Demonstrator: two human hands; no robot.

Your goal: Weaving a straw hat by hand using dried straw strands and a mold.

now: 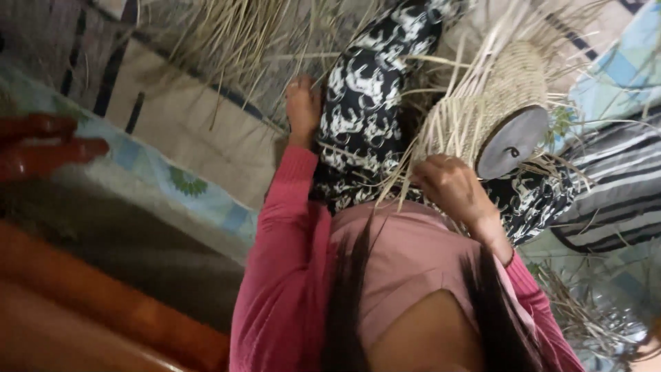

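Observation:
A half-woven straw basket [509,79] lies on my lap over a round grey form [513,141], with loose strands fanning out from it. My right hand [451,186] is closed on several of these pale straw strands [441,127] just left of the grey form. My left hand [303,103], in a pink sleeve, reaches out beside my black-and-white patterned trouser leg [368,89]. Its fingertips are at the edge of a pile of loose straw [234,34] on the mat. Whether it grips any straw is hidden.
A woven floor mat [179,117] lies under the straw. A light blue patterned cloth [172,182] runs along the left, with red-brown shapes [41,148] at the far left. Striped and blue fabrics [613,179] lie at the right, with more straw [585,317] below them.

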